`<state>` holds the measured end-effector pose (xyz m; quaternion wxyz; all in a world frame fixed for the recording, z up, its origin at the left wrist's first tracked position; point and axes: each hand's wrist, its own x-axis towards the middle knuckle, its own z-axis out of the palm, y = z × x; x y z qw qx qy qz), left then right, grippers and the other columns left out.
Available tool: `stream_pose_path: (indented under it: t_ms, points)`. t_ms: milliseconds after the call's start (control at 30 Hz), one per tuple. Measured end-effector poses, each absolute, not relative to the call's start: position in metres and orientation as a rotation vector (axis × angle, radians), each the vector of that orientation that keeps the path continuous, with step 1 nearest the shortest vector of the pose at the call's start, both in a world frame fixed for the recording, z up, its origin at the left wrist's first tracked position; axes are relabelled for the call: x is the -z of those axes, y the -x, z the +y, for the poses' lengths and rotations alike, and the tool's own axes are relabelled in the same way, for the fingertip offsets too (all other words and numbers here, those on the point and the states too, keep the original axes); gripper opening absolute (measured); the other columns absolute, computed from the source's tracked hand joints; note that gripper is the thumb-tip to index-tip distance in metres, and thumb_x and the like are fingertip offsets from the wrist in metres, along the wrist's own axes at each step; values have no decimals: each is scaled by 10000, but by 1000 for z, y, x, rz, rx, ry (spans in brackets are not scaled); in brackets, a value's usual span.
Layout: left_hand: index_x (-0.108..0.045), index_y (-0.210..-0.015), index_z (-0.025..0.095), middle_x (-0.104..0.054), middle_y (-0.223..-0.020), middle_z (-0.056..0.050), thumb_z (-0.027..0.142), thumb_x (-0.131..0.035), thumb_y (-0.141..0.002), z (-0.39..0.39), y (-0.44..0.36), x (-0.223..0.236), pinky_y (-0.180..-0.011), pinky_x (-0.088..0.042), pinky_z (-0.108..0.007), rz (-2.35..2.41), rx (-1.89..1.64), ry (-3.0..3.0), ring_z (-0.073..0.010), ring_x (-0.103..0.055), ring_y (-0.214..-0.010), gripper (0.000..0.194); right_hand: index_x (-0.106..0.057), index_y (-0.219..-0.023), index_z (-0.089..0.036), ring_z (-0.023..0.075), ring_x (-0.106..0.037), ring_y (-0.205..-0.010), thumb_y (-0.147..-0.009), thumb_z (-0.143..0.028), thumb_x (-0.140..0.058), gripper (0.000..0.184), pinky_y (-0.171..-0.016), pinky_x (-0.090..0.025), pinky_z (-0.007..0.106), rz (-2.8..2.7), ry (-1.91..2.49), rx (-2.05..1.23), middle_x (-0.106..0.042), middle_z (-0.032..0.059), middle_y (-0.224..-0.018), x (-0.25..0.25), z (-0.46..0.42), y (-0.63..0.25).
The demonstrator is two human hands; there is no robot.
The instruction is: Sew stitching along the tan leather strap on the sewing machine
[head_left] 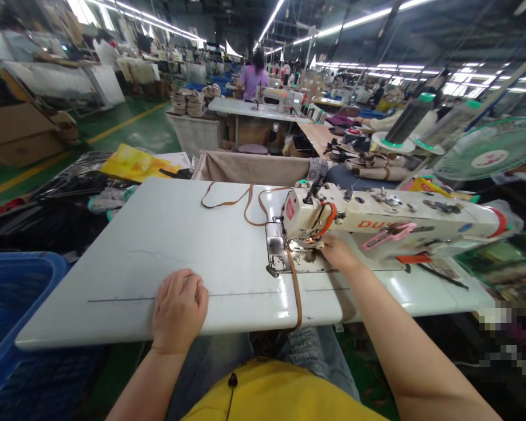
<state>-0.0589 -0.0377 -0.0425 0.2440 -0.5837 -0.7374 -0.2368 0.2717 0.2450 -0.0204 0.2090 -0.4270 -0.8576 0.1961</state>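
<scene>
A white sewing machine (390, 222) stands on the right of a white table (170, 245). A thin brown strap (294, 286) runs from the table's front edge under the machine's needle area and loops on behind the machine. My right hand (335, 251) rests at the metal plate (277, 257) under the machine head, right beside the strap; its fingers are tucked out of sight. My left hand (179, 310) lies on the table near the front edge, fingers curled under loosely, nothing visible in it.
A blue plastic crate (13, 304) sits at lower left. A green fan (491, 149) and thread cones (409, 120) stand at right. A beige cloth bin (249, 166) is behind the table. A person in purple works at a far sewing table (254, 108).
</scene>
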Motion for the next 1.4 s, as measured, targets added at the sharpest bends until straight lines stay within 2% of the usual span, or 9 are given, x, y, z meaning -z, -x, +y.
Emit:
stream_pose_path:
  t_ms: [200,333,633,800,900,1133,1200,1300,1400]
  points:
    - [-613,-916,189,-658,-1024,-103,160,-617,-928,-38,59,42,-926,-504,-451,-2024,655,1620,-309,-610,-988,32,-731,-1297,-163,300,-638,-1305,-855,-198,-536,485,-1178,-464,506,-2255,1457,-379,-673,153,-1409,32,192,-304]
    - [-624,-944,183,-658,-1038,-111,172,-621,-929,-39,60,43,-929,-508,-458,-2014,663,1652,-313,-614,-985,19,-708,-1337,-189,275,-624,-1316,-982,-320,-502,431,-1169,-492,476,-2282,1391,-427,-647,143,-1419,41,150,-287]
    - [-628,-970,170,-662,-1051,-130,178,-622,-927,-41,62,44,-921,-514,-474,-1989,663,1687,-332,-615,-992,44,-666,-1350,-188,265,-598,-1177,-943,-75,-489,457,-1112,-501,457,-2484,1184,-185,-658,108,-1364,31,144,-253]
    - [-611,-974,185,-661,-1048,-125,180,-617,-926,-41,63,45,-924,-504,-465,-1998,671,1682,-330,-615,-997,49,-666,-1313,-89,321,-599,-1111,-936,-55,-479,422,-1053,-511,478,-2433,1597,202,-675,201,-1220,28,147,-283]
    - [-601,-986,191,-658,-1054,-126,188,-614,-925,-41,63,45,-929,-501,-472,-2003,665,1695,-335,-614,-1001,63,-686,-1286,-79,321,-624,-1053,-1001,-122,-456,369,-986,-550,475,-2452,1629,229,-678,218,-1142,29,134,-274]
    - [-597,-997,194,-660,-1043,-129,197,-609,-930,-40,64,47,-927,-501,-473,-1970,651,1702,-329,-614,-976,69,-636,-1449,-235,248,-603,-1276,-1008,-108,-486,483,-1166,-496,470,-2589,1115,-39,-644,91,-1449,30,134,-253]
    - [-600,-998,186,-661,-1035,-134,192,-597,-938,-40,64,46,-916,-505,-475,-1955,648,1709,-329,-611,-966,59,-629,-1458,-189,258,-590,-1318,-980,-59,-466,521,-1201,-467,476,-2569,1228,13,-630,98,-1483,31,132,-260]
    - [-603,-993,175,-662,-1030,-140,189,-601,-940,-40,64,45,-904,-510,-481,-1946,638,1707,-337,-605,-968,55,-607,-1458,-57,312,-577,-1363,-917,-10,-469,561,-1204,-459,487,-2545,1391,149,-606,189,-1497,38,109,-259]
    - [-603,-1001,175,-656,-1030,-138,195,-600,-943,-41,64,45,-913,-506,-488,-1963,619,1720,-343,-601,-977,61,-573,-1473,-4,322,-525,-1435,-880,-16,-504,597,-1247,-409,474,-2656,1239,167,-590,220,-1504,43,86,-246]
